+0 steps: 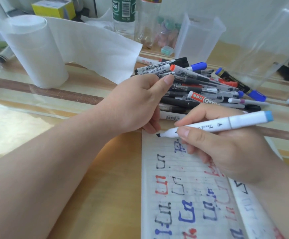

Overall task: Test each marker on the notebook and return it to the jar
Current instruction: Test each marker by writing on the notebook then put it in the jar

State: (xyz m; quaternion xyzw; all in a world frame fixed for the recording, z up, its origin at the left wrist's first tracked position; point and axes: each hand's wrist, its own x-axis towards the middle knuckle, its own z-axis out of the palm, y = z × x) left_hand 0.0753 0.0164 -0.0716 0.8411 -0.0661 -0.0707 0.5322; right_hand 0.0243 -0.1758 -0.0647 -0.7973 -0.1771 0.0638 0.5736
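Note:
My right hand [226, 152] grips a white marker [226, 124] with a light blue end cap. Its uncapped dark chisel tip sits at the top left corner of the open notebook [183, 195]. The lined page carries several black, red and blue test scribbles. My left hand [136, 104] rests at that same corner with fingers curled and the thumb laid along the index finger; anything inside it is hidden. Behind both hands lies a pile of markers and pens [200, 87]. A large clear jar [260, 49] stands tilted at the right.
A translucent square container [198, 37] stands behind the pile. A tissue roll [35, 50] with a loose sheet is at the left. Bottles [124, 14], a yellow box [54, 8] and a small teal box [167, 50] line the back.

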